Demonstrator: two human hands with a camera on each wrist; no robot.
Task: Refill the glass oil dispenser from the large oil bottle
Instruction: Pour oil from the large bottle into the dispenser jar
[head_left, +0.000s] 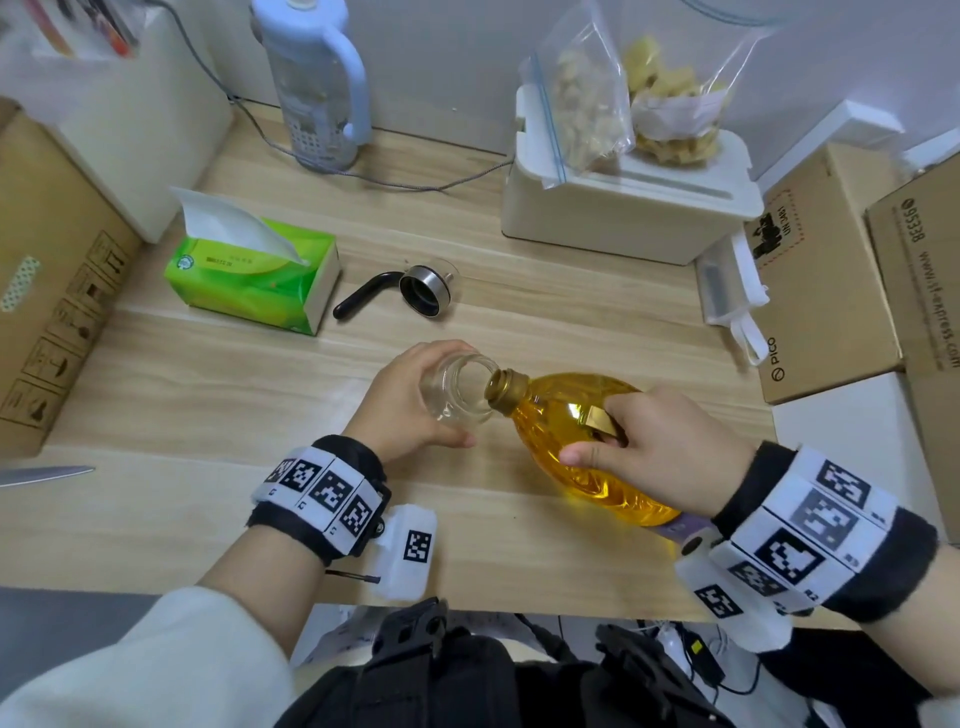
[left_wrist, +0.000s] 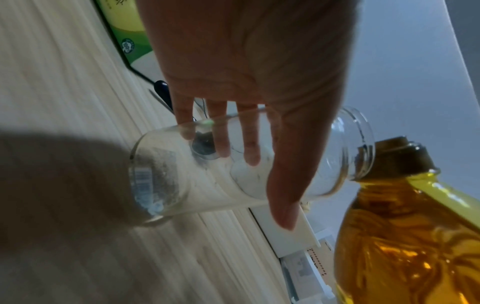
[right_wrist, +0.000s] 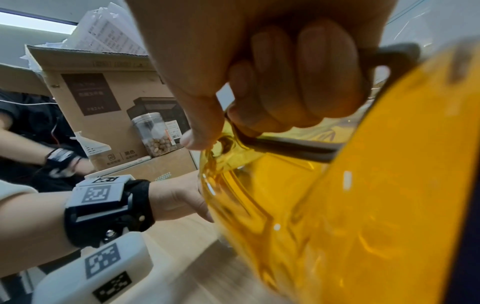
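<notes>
Over the near middle of the pale wooden counter, left hand wraps its grip around the clear glass dispenser, tilted; right hand clenches the handle of the large amber oil bottle, its gold neck touching the dispenser's open mouth.

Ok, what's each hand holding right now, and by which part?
The left hand grips the glass dispenser around its body. The right hand holds the large oil bottle by its handle, fingers curled through it.
</notes>
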